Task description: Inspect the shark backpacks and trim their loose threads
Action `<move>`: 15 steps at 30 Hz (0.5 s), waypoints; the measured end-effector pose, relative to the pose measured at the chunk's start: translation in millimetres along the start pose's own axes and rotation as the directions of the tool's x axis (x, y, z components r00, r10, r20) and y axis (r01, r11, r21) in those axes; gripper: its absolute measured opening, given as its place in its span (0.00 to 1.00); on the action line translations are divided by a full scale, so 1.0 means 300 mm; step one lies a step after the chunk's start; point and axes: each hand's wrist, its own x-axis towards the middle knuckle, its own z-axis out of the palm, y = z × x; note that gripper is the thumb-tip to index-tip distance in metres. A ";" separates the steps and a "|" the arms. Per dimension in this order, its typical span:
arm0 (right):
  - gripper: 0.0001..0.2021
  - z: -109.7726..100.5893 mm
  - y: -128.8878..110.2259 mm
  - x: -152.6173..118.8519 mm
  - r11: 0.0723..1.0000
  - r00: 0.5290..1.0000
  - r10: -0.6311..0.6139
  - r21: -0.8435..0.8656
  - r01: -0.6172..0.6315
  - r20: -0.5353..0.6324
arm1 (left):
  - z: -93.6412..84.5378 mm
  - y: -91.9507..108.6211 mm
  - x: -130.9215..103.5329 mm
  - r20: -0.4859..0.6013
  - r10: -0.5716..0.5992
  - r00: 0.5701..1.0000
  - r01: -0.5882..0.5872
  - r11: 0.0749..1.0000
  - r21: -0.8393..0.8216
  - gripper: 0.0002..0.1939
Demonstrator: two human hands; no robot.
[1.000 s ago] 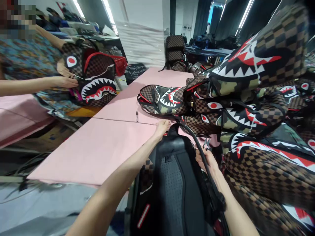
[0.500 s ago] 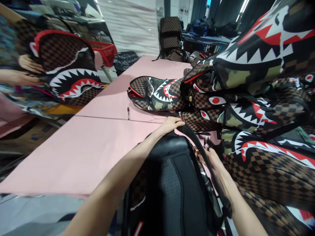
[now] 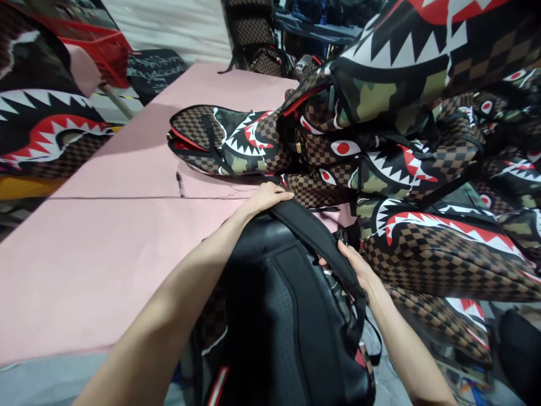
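Observation:
A black backpack (image 3: 262, 316) stands upright in front of me, its padded back panel facing me and checkered fabric showing at its sides. My left hand (image 3: 268, 197) is closed over its top edge, fingers wrapped where the shoulder strap (image 3: 315, 234) begins. On the right side, my right hand (image 3: 355, 262) grips that strap lower down, thumb on its outer edge and other fingers partly hidden behind it. Just beyond the right hand is a small dark item (image 3: 350, 234) that I cannot make out.
A pink-topped table (image 3: 122, 270) reaches away on the left, with a black pen (image 3: 180, 184) on it. One shark-mouth backpack (image 3: 228, 141) lies beyond mine. Several more backpacks (image 3: 448, 242) are piled on the right. Another backpack (image 3: 42, 113) and a red crate (image 3: 97, 48) are at far left.
My view has turned right and down. The shoulder strap now lies closer along the backpack, with my right hand on it. The black pointed tool seen by that hand earlier no longer shows clearly.

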 end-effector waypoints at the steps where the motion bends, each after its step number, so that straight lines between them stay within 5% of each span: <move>1: 0.22 -0.001 0.000 0.005 0.999 1.000 0.024 0.034 -0.024 0.002 | -0.001 -0.004 0.000 -0.002 0.006 1.000 -0.006 1.000 0.012 0.20; 4: 0.22 0.000 -0.003 0.005 0.991 0.997 0.076 0.107 -0.076 -0.002 | -0.008 -0.018 -0.037 -0.114 0.130 0.985 -0.122 0.990 0.072 0.19; 7: 0.21 -0.002 -0.001 -0.009 0.981 0.995 0.097 0.170 -0.096 -0.002 | -0.002 -0.022 -0.179 -0.391 0.243 0.888 -0.163 0.960 0.226 0.24; 10: 0.21 -0.007 0.007 -0.024 0.954 0.986 0.161 0.249 -0.164 0.032 | 0.059 -0.015 -0.439 -0.582 0.199 0.788 0.038 0.929 0.369 0.27; 15: 0.22 -0.006 0.018 -0.043 0.915 0.976 0.191 0.341 -0.214 0.100 | 0.263 -0.012 -0.900 -0.591 0.130 0.796 0.195 0.870 0.453 0.29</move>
